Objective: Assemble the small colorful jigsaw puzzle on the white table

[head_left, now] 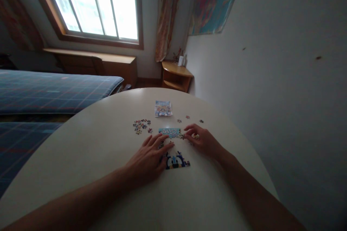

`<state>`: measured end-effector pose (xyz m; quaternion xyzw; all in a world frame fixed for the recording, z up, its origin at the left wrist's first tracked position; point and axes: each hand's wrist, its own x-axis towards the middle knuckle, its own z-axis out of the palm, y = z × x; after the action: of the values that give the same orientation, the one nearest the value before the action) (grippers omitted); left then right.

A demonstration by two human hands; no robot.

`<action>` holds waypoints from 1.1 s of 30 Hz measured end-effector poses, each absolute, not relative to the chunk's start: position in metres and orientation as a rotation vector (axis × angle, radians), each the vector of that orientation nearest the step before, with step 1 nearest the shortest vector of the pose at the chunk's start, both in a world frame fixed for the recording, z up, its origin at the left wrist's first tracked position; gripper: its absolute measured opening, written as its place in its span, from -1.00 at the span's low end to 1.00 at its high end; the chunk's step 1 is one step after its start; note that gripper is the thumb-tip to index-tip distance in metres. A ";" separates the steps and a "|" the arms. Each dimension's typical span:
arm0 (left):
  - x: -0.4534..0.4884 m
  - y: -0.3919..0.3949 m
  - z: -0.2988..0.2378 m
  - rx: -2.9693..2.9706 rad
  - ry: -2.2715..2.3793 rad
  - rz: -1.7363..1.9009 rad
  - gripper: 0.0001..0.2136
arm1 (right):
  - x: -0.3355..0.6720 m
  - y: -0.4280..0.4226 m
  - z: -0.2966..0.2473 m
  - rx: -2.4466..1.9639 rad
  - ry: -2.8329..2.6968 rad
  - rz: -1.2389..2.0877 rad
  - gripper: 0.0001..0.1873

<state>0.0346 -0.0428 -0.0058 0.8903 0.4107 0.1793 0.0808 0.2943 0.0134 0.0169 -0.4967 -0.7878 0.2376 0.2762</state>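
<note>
A partly joined jigsaw puzzle lies on the white table [108, 151]. Its upper strip [169, 131] is light blue with lettering, and its lower section [177, 161] shows a dark blue cartoon face. My left hand [154, 151] rests flat with fingers spread over the puzzle's left side, hiding part of it. At the strip's right end, my right hand [200, 139] pinches a small puzzle piece [183, 136] between thumb and fingers. Just beneath that hand, further pieces are partly covered.
Loose puzzle pieces [141, 126] sit in a cluster to the left. A few single pieces [187, 117] lie beyond my right hand. Behind the puzzle is a printed picture sheet or packet [163, 108]. A mattress [54, 92] stands left of the table, a wall [271, 97] right.
</note>
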 end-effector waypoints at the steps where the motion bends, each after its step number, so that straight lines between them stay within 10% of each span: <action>1: 0.035 -0.043 -0.005 2.665 1.215 0.527 -0.49 | 0.292 0.012 0.017 -1.321 -2.123 0.639 -0.84; 33: 0.036 -0.040 -0.003 2.595 1.180 0.647 -0.51 | 0.258 -0.011 0.019 -1.123 -2.288 0.721 -0.92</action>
<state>0.0363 -0.0398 -0.0034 0.8824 0.4012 0.2201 0.1092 0.2578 -0.0108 0.0187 -0.4112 -0.8377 0.2640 0.2438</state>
